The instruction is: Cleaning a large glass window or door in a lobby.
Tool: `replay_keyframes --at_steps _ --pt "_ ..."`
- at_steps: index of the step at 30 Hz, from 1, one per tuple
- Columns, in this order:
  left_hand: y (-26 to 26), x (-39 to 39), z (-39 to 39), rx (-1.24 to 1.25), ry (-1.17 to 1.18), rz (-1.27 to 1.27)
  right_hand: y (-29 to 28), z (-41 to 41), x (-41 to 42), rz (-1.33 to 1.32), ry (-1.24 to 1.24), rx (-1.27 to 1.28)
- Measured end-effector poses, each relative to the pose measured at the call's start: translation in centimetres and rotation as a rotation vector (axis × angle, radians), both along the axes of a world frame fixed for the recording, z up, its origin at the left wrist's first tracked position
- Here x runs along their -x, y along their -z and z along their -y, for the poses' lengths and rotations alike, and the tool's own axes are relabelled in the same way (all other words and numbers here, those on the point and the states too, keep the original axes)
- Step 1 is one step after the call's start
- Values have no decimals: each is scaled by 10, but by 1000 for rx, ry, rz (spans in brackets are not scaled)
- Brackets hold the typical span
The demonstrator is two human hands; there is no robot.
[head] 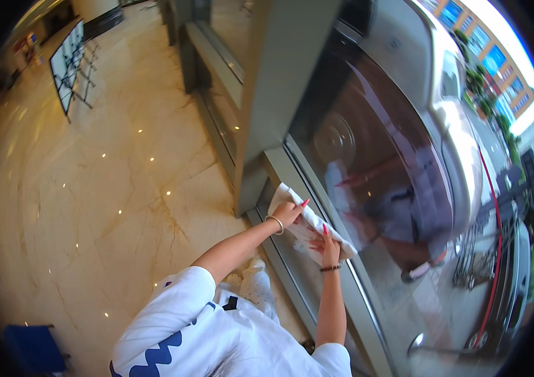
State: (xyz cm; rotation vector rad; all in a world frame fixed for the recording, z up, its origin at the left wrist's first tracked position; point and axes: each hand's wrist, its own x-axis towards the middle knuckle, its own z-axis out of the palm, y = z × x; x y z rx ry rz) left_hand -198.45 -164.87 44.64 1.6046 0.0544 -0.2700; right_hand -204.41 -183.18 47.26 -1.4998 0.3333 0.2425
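Note:
A folded white cloth (311,224) lies in both hands, over the metal ledge (366,294) of a window frame. My left hand (290,213) grips its upper left part, thumb on top and fingers beneath. Lower and to the right, my right hand (328,245) holds the cloth's other end, with thumb up and fingers partly under the fabric. A pale bracelet is on my left wrist and a dark beaded one on my right. The window pane (366,188) rises just beyond the ledge and carries a reflection of the arms.
A wide metal pillar (276,85) stands beyond my left hand. Polished marble floor (144,188) spreads on the left, with a panel on a folding frame (66,66) and a blue fabric item (35,348). Outside the glass are a silver vehicle (450,118) and a dark car (507,282).

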Motion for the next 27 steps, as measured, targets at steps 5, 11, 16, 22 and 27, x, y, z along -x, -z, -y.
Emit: replay_keyframes --at_steps 5,11,16,22,27 --pt "51 6 4 -141 -158 126 37 18 -9 86 -121 -7" --pt "66 29 8 -46 -149 73 53 36 -5 153 -205 97" --pt "69 53 5 52 -151 79 31 33 -10 109 -278 117" --pt "68 90 -2 5 -237 71 55 46 -33 47 -519 89" --pt "34 103 -11 154 -392 64 37 36 -30 230 -689 149"
